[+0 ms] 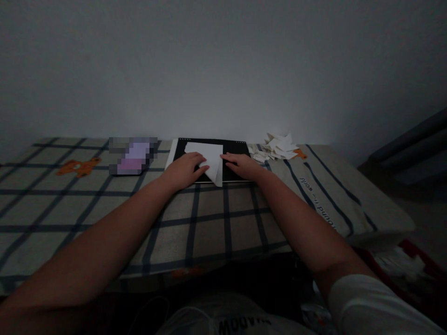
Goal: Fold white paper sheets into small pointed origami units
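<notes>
A folded white sheet of paper lies on a black board at the far side of a checked cloth surface. My left hand presses on the paper's left part, fingers curled down onto it. To the right, my right hand lies flat beside the paper's right edge, fingertips touching it. The paper's lower corner points toward me, past the board's near edge.
A heap of folded white paper pieces sits right of the board. A blurred purple object lies to its left. The checked cloth has orange bear prints. A grey wall stands behind; a red basket sits low right.
</notes>
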Demonstrator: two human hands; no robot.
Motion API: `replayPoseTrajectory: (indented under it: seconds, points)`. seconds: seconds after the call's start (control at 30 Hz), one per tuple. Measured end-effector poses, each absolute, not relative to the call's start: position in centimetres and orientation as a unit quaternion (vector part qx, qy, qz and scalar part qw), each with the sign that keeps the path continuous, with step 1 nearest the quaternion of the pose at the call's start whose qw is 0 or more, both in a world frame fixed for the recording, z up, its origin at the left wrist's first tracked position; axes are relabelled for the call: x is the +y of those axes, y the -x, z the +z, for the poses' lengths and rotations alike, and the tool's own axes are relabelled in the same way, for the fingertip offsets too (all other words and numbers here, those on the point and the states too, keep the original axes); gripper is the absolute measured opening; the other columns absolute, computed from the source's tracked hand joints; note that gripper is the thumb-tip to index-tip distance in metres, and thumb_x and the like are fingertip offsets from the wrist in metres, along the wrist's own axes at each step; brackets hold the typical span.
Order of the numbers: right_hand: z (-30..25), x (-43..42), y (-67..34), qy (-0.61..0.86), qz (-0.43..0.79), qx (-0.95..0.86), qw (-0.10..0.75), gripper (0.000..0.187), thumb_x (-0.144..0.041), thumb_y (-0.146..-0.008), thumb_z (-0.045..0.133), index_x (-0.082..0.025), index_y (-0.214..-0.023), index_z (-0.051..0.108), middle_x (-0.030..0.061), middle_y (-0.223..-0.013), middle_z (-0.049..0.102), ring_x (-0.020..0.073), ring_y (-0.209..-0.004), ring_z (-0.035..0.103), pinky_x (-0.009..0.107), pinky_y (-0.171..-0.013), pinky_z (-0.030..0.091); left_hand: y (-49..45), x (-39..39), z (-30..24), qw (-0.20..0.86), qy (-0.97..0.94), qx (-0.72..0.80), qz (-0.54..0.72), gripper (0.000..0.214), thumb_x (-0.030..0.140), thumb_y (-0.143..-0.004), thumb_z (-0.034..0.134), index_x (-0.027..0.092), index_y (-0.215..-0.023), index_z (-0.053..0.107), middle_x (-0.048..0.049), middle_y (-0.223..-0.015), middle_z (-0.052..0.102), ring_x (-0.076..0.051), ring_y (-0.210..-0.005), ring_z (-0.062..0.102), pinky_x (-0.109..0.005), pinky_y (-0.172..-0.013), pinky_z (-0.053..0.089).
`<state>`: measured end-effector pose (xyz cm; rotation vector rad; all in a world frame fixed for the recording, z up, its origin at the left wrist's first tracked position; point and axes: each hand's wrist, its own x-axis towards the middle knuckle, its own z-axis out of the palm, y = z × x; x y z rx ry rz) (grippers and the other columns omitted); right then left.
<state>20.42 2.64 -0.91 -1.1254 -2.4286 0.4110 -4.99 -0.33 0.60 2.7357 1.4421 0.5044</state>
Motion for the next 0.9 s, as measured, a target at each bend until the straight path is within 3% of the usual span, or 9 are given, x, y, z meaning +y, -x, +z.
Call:
replayPoseTrajectory:
  seconds: [0.2, 0.37, 0.67, 0.9]
  points:
    - [-0.4, 2.1, -20.4, 0.43, 0.197, -0.85, 0.232, 0.067, -0.013, -0.097, 0.039, -0.023, -0.161, 0.021, 0.0078, -0.142, 0.061, 0.0194, -0.134, 0.055, 0.044, -0.115, 0.042, 4.6, -0.4, 0.1, -0.019, -0.87, 0.471, 0.142, 0.062, 0.054, -0.102, 0.032, 0.009, -0.132, 0.063, -0.0178, -0.142, 0.058, -0.03, -0.139, 0.047, -0.043, -0.117, 0.035]
    - [-0.5, 2.1, -20.3, 0.434, 0.198, -0.846, 0.237, 0.069, -0.014, -0.097, 0.041, -0.021, -0.162, 0.018, 0.0097, -0.138, 0.064, 0.0214, -0.13, 0.059, 0.044, -0.113, 0.043, 4.2, -0.5, -0.1, -0.052, -0.877, 0.463, 0.116, 0.062, 0.053, -0.103, 0.03, 0.011, -0.136, 0.06, -0.017, -0.143, 0.058, -0.032, -0.143, 0.042, -0.047, -0.118, 0.031]
    - [-0.4, 2.0, -20.2, 0.444, 0.21, -0.835, 0.249, 0.071, -0.015, -0.097, 0.04, -0.016, -0.162, 0.012, 0.0104, -0.137, 0.066, 0.02, -0.127, 0.061, 0.043, -0.115, 0.041, 3.7, -0.9, -0.2, -0.039, -0.868, 0.487, 0.087, 0.066, 0.055, -0.102, 0.031, 0.009, -0.147, 0.049, -0.017, -0.155, 0.045, -0.029, -0.149, 0.033, -0.042, -0.123, 0.026]
    - [-0.8, 2.5, -20.1, 0.423, 0.187, -0.844, 0.272, 0.074, -0.015, -0.094, 0.046, -0.018, -0.162, 0.018, 0.0111, -0.146, 0.057, 0.0222, -0.134, 0.054, 0.045, -0.116, 0.039, 3.5, -0.9, -0.3, -0.04, -0.87, 0.486, 0.071, 0.068, 0.053, -0.103, 0.033, 0.007, -0.152, 0.041, -0.0179, -0.158, 0.04, -0.03, -0.151, 0.028, -0.041, -0.124, 0.023]
